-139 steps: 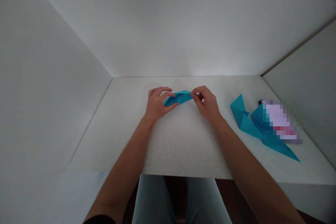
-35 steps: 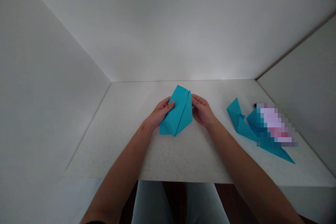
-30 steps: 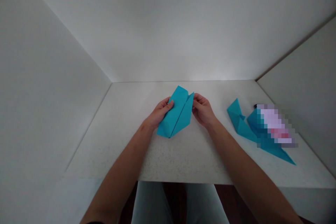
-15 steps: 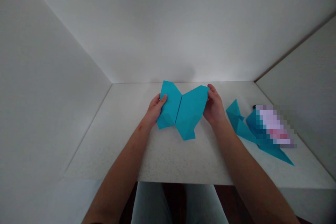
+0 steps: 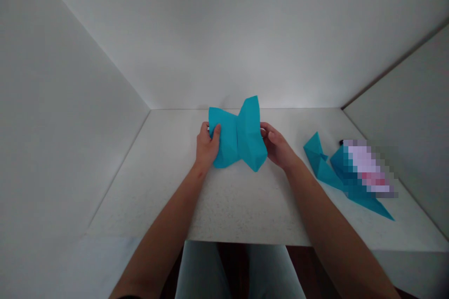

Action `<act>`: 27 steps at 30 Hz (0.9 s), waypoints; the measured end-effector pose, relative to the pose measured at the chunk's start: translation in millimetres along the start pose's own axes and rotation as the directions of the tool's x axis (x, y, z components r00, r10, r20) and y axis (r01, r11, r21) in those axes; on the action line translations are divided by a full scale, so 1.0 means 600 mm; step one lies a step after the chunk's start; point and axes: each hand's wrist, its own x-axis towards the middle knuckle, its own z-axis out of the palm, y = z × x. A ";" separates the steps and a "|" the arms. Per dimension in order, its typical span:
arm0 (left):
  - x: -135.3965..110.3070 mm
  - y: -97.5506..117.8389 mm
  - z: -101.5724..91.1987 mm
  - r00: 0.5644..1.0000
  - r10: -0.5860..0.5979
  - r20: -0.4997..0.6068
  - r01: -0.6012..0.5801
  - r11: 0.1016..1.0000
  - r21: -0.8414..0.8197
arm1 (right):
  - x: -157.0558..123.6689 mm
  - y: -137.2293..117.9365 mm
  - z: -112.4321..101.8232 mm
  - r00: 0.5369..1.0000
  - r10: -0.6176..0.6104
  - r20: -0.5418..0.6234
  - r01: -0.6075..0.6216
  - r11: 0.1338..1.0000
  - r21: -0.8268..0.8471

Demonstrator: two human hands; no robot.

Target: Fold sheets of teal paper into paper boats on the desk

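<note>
Blue folded paper (image 5: 238, 134) held up in both hands, over the far half of the white table (image 5: 242, 205); contact with the table surface cannot be told. Shape: bow-like, two wide lobes meeting at a central vertical crease, with further creases across each lobe. Multiple folds are done; the paper is in a folded state, not a flat sheet. What remains to fold cannot be told from this view. Left hand (image 5: 206, 147): thumb pressed on the front of the left lobe, fingers behind it, pinching the edge. Right hand (image 5: 277, 145): fingers curled and loosely together at the right lobe's edge; firm pinch or light touch cannot be told. Second folded blue paper (image 5: 322, 163), pointed, lies on the table to the right, partly under a blurred patch (image 5: 366, 166) that cannot be identified.
</note>
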 end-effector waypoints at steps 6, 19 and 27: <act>-0.009 0.003 0.004 0.999 0.013 0.047 -0.016 0.998 0.058 | -0.008 -0.002 0.010 0.977 -0.055 0.205 0.086 0.986 -0.145; -0.007 -0.003 0.020 0.951 -0.086 0.298 0.175 0.943 -0.284 | 0.001 0.026 0.012 0.888 -0.169 0.428 0.456 0.441 -0.773; 0.007 -0.013 0.022 0.960 -0.137 0.243 0.229 0.887 -0.402 | -0.001 0.032 0.004 0.914 -0.378 0.144 0.264 0.288 -0.921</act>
